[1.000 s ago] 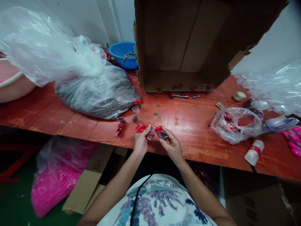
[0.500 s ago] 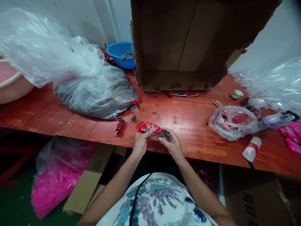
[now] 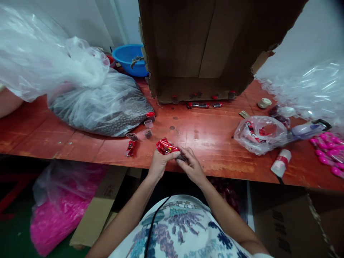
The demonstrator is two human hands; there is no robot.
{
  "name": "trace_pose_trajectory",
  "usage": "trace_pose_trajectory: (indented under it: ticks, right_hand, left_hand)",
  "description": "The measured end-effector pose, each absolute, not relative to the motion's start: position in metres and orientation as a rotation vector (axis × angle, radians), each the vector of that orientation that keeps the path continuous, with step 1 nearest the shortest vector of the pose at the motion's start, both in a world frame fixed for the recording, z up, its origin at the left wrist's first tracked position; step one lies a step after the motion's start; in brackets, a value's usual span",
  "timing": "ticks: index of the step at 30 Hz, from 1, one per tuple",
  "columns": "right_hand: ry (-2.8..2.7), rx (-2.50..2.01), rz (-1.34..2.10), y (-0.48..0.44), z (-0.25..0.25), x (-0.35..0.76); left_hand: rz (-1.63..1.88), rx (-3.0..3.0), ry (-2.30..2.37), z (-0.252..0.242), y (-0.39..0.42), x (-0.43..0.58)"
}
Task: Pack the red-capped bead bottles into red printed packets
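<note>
In the head view, my left hand (image 3: 159, 164) is closed on a shiny red printed wrapper (image 3: 165, 146), thumb on top. My right hand (image 3: 194, 168) pinches a dark, bead-like part at the wrapper's right end; the fingers partly hide it, and I cannot tell whether it is separate from the wrapper. To the left lies another red wrapper (image 3: 130, 148). Small clear cups (image 3: 147, 134) stand behind it, one with a red cap (image 3: 150, 115). Beside them rests a large clear bag of dark beads (image 3: 107, 107).
An open cardboard box (image 3: 185, 43) stands at the back, with small red-capped tubes (image 3: 199, 105) along its front edge. To the right are a plastic bag with red wrappers (image 3: 239, 138), a white roll (image 3: 281, 163) and pink pieces (image 3: 328, 152). A blue basin (image 3: 126, 59) sits behind.
The view has shifted slightly, so the table's things appear further left. My hands have drawn closer together, and the red wrapper looks more bunched and tilted. Both hands keep their hold.
</note>
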State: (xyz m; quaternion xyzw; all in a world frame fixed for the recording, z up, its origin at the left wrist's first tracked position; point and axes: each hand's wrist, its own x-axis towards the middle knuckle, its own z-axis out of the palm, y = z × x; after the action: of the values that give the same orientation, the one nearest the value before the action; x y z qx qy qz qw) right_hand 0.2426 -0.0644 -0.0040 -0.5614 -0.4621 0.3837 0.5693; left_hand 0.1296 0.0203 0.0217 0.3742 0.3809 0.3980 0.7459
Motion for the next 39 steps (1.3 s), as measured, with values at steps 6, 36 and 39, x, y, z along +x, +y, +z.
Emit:
trace_pose_trajectory:
  ticks: [6, 36, 39]
  right_hand:
    - [-1.091, -1.362, 0.806, -0.067, 0.004, 0.249]
    - [-0.727, -1.27, 0.874, -0.07, 0.001, 0.241]
    - [-0.591, -1.182, 0.931, -0.07, 0.001, 0.239]
  left_hand:
    - [0.931, 0.765, 0.873, 0.02, 0.014, 0.135]
    - [0.908, 0.972, 0.936, 0.031, 0.015, 0.14]
    - [0.855, 0.991, 0.948, 0.032, 0.013, 0.141]
